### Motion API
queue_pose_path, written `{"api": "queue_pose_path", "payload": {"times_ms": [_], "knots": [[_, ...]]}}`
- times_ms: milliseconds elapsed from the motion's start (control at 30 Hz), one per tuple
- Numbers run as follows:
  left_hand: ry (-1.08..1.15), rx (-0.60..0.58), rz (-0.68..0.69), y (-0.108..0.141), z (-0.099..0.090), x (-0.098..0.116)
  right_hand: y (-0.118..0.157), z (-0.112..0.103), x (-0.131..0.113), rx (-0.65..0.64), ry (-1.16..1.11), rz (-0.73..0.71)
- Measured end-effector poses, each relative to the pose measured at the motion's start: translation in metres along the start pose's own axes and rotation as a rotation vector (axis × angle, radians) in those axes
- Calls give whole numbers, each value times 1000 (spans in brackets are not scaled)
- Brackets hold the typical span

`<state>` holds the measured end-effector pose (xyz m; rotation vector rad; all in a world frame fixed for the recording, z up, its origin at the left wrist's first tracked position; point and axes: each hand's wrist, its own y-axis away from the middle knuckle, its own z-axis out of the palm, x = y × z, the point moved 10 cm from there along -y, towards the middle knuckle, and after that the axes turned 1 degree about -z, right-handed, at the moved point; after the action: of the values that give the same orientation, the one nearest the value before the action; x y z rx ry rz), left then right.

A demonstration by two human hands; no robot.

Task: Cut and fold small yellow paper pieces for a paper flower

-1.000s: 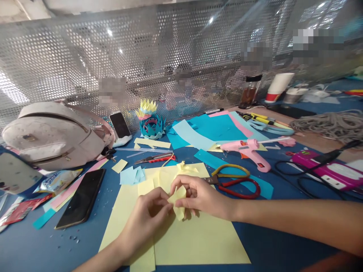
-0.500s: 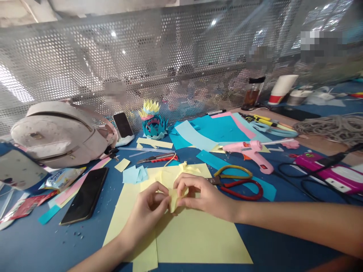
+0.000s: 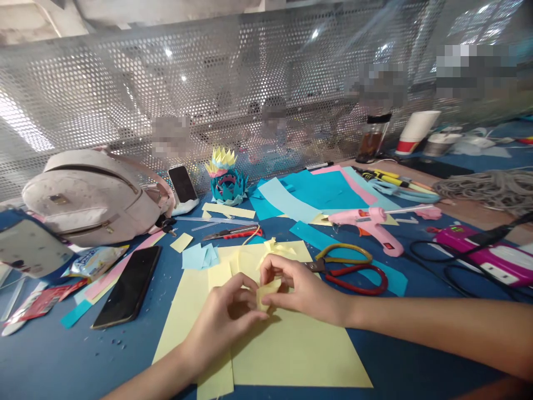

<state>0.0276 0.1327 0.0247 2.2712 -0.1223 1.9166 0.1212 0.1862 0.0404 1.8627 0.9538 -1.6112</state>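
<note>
A small folded piece of yellow paper [image 3: 266, 293] is between my two hands, just above a large yellow sheet [image 3: 300, 355]. My right hand [image 3: 297, 286] pinches it between thumb and fingers. At its left edge, my left hand [image 3: 227, 311] has curled fingers and thumb tip on the paper, the index finger and thumb slightly apart. Small yellow paper pieces [image 3: 277, 248] lie just beyond my fingers. Light blue paper squares [image 3: 200, 256] are to the left. Red-and-yellow-handled scissors [image 3: 353, 278] lie close to my right hand, their blades partly hidden.
A pink glue gun [image 3: 375, 222], cutter [image 3: 231, 232] and blue paper sheets [image 3: 325, 191] lie behind. A layered paper lotus [image 3: 227, 183] stands at the back. On the left are a phone [image 3: 127, 289] and backpack [image 3: 89, 194]; right, a purple power strip [image 3: 487, 253].
The small yellow paper has turned and shifted slightly right between my hands. My left fingers have spread a little from their tighter pinch.
</note>
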Motion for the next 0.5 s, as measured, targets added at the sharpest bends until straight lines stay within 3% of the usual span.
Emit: {"api": "queue_pose_path", "payload": {"times_ms": [233,500], "knots": [[-137,73,37,-3,0,-2,0,6,-3,-42,14,-4],[-78,114,74,-2,-12,11,0,6,2,-62,29,33]]}}
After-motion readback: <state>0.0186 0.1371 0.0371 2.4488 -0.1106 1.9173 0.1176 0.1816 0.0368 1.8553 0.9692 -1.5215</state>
